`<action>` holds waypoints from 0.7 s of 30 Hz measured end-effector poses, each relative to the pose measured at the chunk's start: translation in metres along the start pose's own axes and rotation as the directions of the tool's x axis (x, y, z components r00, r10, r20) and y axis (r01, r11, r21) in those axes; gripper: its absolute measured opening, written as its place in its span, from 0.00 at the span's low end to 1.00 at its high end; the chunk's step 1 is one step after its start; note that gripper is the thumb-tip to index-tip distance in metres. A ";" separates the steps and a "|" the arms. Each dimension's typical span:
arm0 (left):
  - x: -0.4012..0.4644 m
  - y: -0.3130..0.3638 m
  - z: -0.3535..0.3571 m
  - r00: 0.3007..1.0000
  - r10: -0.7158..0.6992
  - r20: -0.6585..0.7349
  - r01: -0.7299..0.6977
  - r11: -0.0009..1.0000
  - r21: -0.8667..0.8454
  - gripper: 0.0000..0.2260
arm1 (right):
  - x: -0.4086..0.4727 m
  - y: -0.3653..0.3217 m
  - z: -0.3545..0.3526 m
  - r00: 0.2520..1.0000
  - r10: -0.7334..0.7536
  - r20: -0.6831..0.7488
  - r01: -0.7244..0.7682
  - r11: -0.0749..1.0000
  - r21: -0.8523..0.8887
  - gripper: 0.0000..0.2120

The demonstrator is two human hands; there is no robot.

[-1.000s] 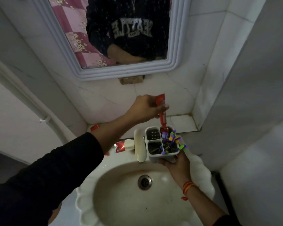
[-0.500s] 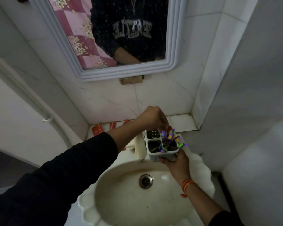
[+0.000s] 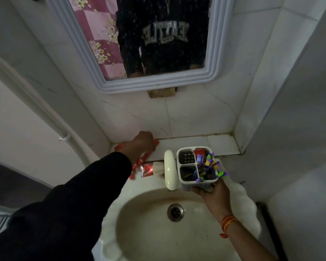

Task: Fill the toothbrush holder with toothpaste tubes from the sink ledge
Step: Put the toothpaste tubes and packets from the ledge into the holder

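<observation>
My right hand [image 3: 214,190] holds a white toothbrush holder [image 3: 185,182] from below, over the sink's back rim. The holder has several compartments. Purple and green toothbrushes [image 3: 209,163] stick out of its right side, and a red toothpaste tube [image 3: 199,152] stands in its back right compartment. My left hand [image 3: 142,141] rests on the tiled ledge [image 3: 220,143], its fingers curled over a red toothpaste tube [image 3: 155,142] whose ends show on both sides of the fist. More red tubes [image 3: 140,163] lie below that hand, one with a white cap [image 3: 147,170].
A cream tap [image 3: 170,170] stands just left of the holder. The basin [image 3: 241,196] with its drain [image 3: 175,212] lies below. A framed mirror [image 3: 211,76] hangs above the ledge. A tiled wall closes the right side, and a white pipe [image 3: 45,113] runs down the left.
My left hand pushed the red tube down into the holder, let go, and moved left to the ledge onto another tube. The holder stays in my right hand.
</observation>
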State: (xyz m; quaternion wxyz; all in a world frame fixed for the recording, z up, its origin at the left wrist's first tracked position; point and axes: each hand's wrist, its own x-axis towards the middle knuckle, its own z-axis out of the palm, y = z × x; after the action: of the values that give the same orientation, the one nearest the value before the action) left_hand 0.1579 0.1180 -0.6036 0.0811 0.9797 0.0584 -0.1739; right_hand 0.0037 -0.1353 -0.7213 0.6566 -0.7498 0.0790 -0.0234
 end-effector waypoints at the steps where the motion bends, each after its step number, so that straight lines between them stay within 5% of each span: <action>1: 0.001 -0.001 0.006 1.000 -0.014 0.012 0.013 1.000 0.021 0.19 | 0.000 -0.001 0.000 1.000 0.006 0.010 -0.006 1.000 0.005 0.29; 8: 0.004 0.000 0.032 1.000 -0.023 -0.017 0.023 1.000 0.003 0.15 | 0.000 -0.007 0.000 0.999 0.024 0.034 -0.022 0.998 -0.051 0.35; 13: 0.001 0.008 0.013 0.998 0.032 -0.050 -0.038 0.991 -0.126 0.14 | -0.002 -0.011 -0.002 0.999 0.038 0.031 -0.035 0.997 -0.070 0.29; 21: -0.069 0.048 -0.049 0.864 0.296 -0.407 -0.455 0.806 -0.379 0.10 | -0.004 -0.016 -0.002 0.999 0.035 0.008 -0.034 0.996 -0.086 0.32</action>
State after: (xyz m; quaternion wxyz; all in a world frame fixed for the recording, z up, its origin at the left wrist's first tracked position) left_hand 0.1168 0.0736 -0.5277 0.3347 0.9378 -0.0872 0.0307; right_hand 0.0011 -0.1346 -0.7050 0.6243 -0.7761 0.0894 -0.0051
